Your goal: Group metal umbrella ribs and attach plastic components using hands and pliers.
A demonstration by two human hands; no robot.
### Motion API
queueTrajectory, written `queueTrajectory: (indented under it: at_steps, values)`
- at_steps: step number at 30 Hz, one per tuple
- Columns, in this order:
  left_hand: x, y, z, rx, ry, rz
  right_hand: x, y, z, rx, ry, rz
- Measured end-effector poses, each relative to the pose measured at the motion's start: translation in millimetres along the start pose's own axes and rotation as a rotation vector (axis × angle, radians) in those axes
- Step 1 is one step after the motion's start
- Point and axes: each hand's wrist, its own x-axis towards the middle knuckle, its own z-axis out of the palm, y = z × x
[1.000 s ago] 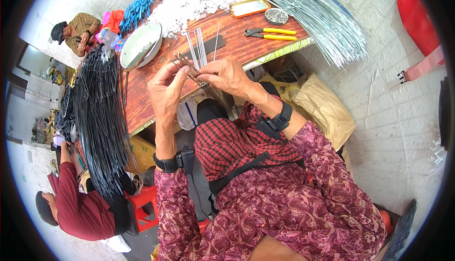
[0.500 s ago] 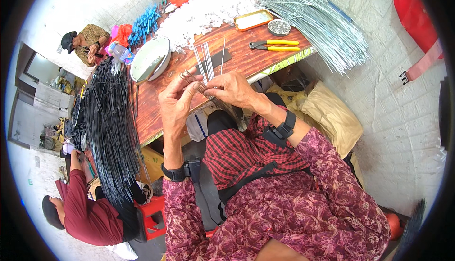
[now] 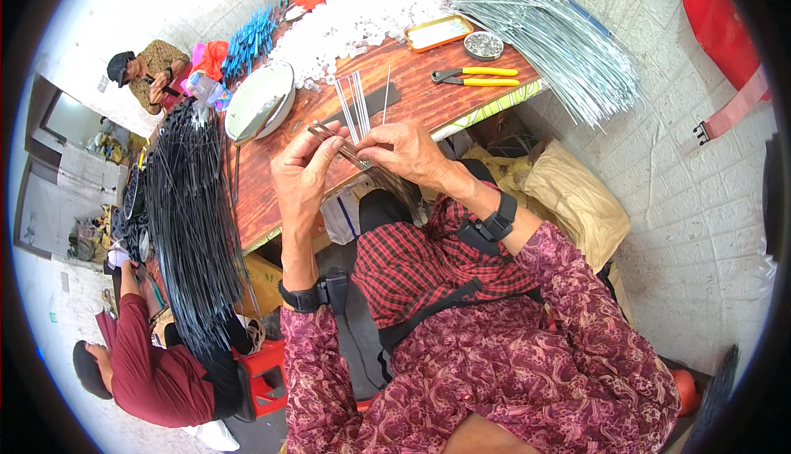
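Observation:
Both hands meet at the near table edge over a bundle of thin brownish metal wires (image 3: 347,151). My left hand (image 3: 301,175) is closed around the bundle's upper end, thumb against fingers. With fingertips pinched, my right hand (image 3: 405,154) grips the wires just to the right. The lower ends trail down past the table edge toward my lap. Just beyond my fingers, several pale thin rods (image 3: 359,106) point away over the table; whether they lie there or belong to the bundle, I cannot tell. A flat dark strip (image 3: 377,101) lies beneath them.
On the wooden table (image 3: 272,161) are yellow-handled pliers (image 3: 486,77), an orange-rimmed tray (image 3: 438,32), a round tin (image 3: 484,45) of small metal pieces, a white basin (image 3: 262,104) and heaped white pieces (image 3: 362,16). Silvery wires (image 3: 552,42) lie right, black wires (image 3: 189,215) left. Other people sit nearby.
Both hands have shifted very slightly, still holding the wires. The lone pale rod near my right hand has tilted a little more upright. At far left, a person's hands have moved.

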Motion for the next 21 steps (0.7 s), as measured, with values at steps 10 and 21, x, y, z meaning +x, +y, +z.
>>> queueTrajectory:
  at_steps: [10, 21]
  values:
    - [-1, -3, 0, -0.005, -0.009, 0.017, -4, 4, 2, 0.181, 0.015, 0.108]
    - [-1, -3, 5, 0.047, 0.012, 0.049, 8, -26, -25, -0.072, -0.016, 0.005]
